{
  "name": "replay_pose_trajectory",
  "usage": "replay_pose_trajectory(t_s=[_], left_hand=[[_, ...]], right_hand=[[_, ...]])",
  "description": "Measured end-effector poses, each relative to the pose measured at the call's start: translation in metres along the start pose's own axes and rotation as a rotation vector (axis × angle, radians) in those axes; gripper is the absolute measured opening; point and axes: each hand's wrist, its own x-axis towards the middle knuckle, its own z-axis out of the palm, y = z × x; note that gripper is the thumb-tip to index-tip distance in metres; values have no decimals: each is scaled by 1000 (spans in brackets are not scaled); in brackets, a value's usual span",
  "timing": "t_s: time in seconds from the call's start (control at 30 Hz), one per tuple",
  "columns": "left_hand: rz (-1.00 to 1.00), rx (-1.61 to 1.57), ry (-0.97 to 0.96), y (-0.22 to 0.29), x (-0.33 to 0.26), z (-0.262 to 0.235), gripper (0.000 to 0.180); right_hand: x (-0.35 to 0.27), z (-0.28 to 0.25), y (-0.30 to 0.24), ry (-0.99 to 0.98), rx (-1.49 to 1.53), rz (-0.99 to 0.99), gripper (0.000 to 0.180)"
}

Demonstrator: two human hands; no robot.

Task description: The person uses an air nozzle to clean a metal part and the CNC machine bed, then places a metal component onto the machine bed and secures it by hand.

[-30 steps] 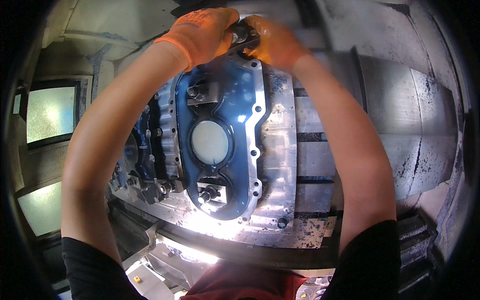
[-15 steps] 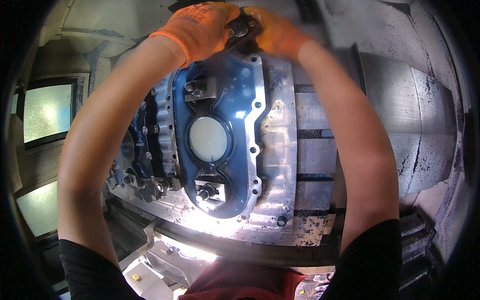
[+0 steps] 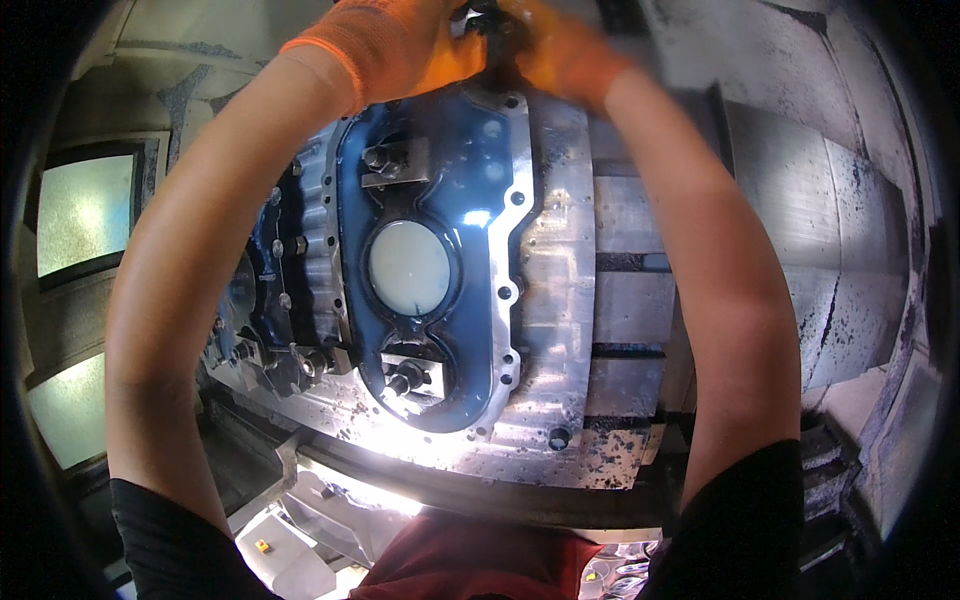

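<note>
Both my hands wear orange knit gloves and reach to the far end of a metal housing (image 3: 465,300). My left hand (image 3: 395,50) is closed on a dark metal part (image 3: 490,38) at the top edge. My right hand (image 3: 560,58), smeared by motion, closes on the same part from the right. The fingertips and much of the part are hidden or cut off by the frame. Milky bluish liquid stands inside the housing, around a round opening (image 3: 411,268). Two clamp blocks with bolts, a far one (image 3: 397,163) and a near one (image 3: 413,377), sit in it.
The housing lies on a round metal fixture plate (image 3: 560,330) spattered with chips. A second bolted part (image 3: 265,265) stands to its left. A slotted metal table (image 3: 630,310) extends right. Machine walls surround it, with lit windows (image 3: 85,215) at left.
Both hands have moved slightly farther away, toward the top edge, and the dark part between them with them. The whole view has shifted a little.
</note>
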Motion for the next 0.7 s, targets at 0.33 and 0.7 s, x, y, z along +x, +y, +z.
replay_pose_trajectory(t_s=[0.33,0.7], left_hand=[[369,49,88,-18,14,13,22],[261,-104,176,-19,15,31,23]], right_hand=[[-2,1,-8,75,-149,56,63],[-3,0,-9,92,-110,-38,64]])
